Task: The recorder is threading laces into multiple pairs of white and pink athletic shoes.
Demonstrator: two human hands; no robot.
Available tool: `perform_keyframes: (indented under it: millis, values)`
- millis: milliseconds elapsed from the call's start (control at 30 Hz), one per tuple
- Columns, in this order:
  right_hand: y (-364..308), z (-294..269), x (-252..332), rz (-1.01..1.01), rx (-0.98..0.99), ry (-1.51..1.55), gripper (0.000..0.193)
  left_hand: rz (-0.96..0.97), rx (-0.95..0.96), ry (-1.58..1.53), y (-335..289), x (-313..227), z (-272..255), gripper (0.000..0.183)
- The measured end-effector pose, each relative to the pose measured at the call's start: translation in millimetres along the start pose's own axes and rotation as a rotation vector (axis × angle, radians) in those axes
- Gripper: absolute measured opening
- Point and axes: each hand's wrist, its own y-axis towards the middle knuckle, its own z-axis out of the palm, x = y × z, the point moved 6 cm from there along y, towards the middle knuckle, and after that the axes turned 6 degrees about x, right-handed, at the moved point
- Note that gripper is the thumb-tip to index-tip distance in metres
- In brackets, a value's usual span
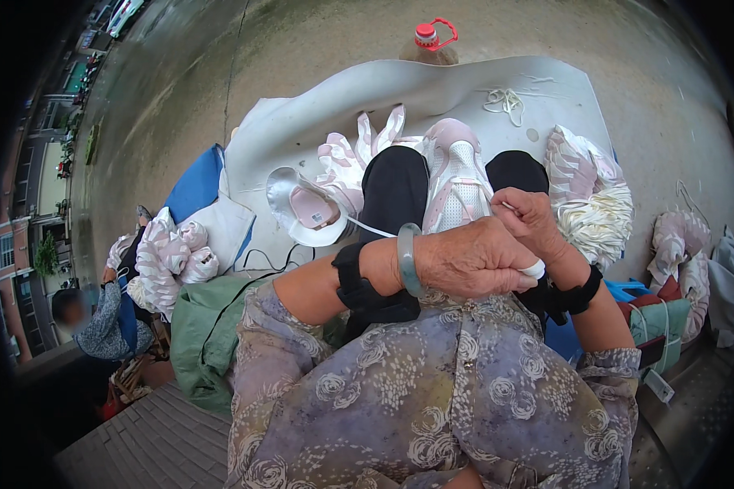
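A white and pale pink shoe upper (pixel 455 183) lies between my knees, its toe pointing away. My left hand (pixel 481 259), below a pale green bangle, is closed in front of its near end; something white shows at the fingertips, and I cannot make out whether it is a lace or a finger wrap. Beyond it my right hand (pixel 530 218) is curled shut close to the upper's right side; what it grips is hidden. A white shoelace (pixel 373 227) stretches from the left to behind my left wrist. Another upper (pixel 306 208) lies open left of my knee.
Stacked uppers (pixel 375 147) lie behind my left knee, and a bundle with many white laces (pixel 593 220) sits right. A loose lace (pixel 506 106) rests on the white sheet (pixel 302 114). Beyond stands a red-capped bottle (pixel 430 50). A person (pixel 114 318) sits far left near more uppers (pixel 171 261).
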Motion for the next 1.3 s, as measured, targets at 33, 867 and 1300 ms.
perform_keyframes:
  millis: [33, 867, 1300]
  values:
    - [-2, -3, -5, 0.052, 0.002, 0.122, 0.01, 0.128, -0.07, 0.007, 3, -11, -10, 0.026]
    - [-28, 15, -5, -0.272, 0.119, -0.172, 0.033, 0.094, -0.136, 0.058, 5, -28, -58, 0.01]
    - [21, -11, 3, 0.513, 0.064, 0.769, 0.027, 0.29, -0.139, 0.235, 23, -44, -3, 0.017]
